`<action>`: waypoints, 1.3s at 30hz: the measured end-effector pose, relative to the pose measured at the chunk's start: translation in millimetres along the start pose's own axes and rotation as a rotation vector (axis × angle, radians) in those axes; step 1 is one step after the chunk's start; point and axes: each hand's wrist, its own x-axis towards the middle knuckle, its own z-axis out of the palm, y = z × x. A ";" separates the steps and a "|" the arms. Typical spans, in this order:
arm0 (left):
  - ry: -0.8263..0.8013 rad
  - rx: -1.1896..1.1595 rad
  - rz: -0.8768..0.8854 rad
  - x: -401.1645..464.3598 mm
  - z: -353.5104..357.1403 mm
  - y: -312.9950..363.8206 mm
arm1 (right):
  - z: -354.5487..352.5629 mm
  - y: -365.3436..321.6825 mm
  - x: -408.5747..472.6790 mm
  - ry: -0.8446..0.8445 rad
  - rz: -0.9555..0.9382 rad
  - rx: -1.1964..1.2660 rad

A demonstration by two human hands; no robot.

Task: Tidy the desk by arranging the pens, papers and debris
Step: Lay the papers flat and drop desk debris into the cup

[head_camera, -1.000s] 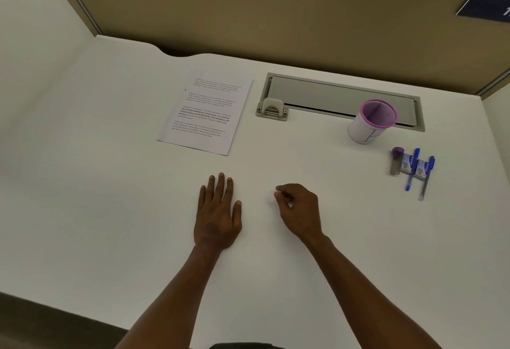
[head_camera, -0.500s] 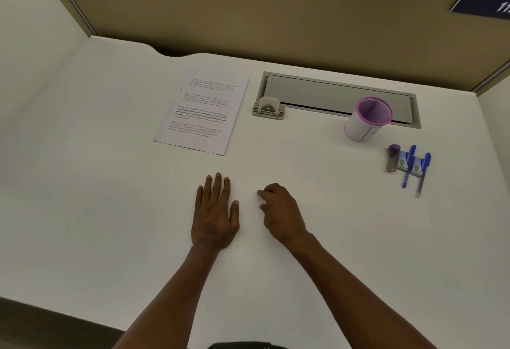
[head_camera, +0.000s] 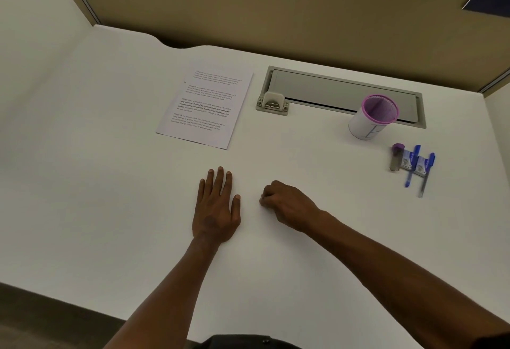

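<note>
Resting flat, left hand (head_camera: 216, 206) beside fisted right hand (head_camera: 287, 205); paper (head_camera: 205, 105) text illegible.

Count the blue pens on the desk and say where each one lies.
2. Both lie at the desk's right side, near the purple-rimmed cup: one blue pen left, the other right, small packets between. None seems hidden.

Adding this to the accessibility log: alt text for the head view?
A left hand lies flat on a white desk beside a curled right hand. Farther back are a printed sheet and a purple-rimmed cup, with two blue pens at right.
</note>
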 end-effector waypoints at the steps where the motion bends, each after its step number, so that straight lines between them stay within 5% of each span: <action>1: 0.001 -0.004 0.002 -0.1 -0.1 -0.1 | -2.8 -0.6 2.6 -0.025 -0.006 -0.021; 8: -0.010 0.000 -0.001 0.3 1.7 -1.4 | -12.7 -12.6 17.8 -0.106 0.050 -0.118; 16: -0.019 -0.004 -0.008 -0.1 0.4 -0.4 | 14.0 -39.4 9.8 0.092 0.338 0.040; 18: -0.019 -0.004 -0.007 -0.2 0.0 -0.3 | 7.7 -28.1 10.3 0.154 0.553 0.344; 23: -0.016 -0.006 -0.004 -0.4 -2.5 0.9 | -17.7 -1.0 -3.5 0.396 1.002 1.796; 28: -0.011 -0.016 -0.004 -0.6 -3.3 1.0 | -39.1 18.7 -30.1 0.612 0.974 2.291; 34: 0.018 0.000 0.005 -1.0 3.3 -4.2 | -107.0 80.2 -51.9 0.861 0.713 2.375; 39: 0.026 -0.011 0.007 0.8 7.4 -4.4 | -171.3 158.9 -61.7 1.086 0.723 1.974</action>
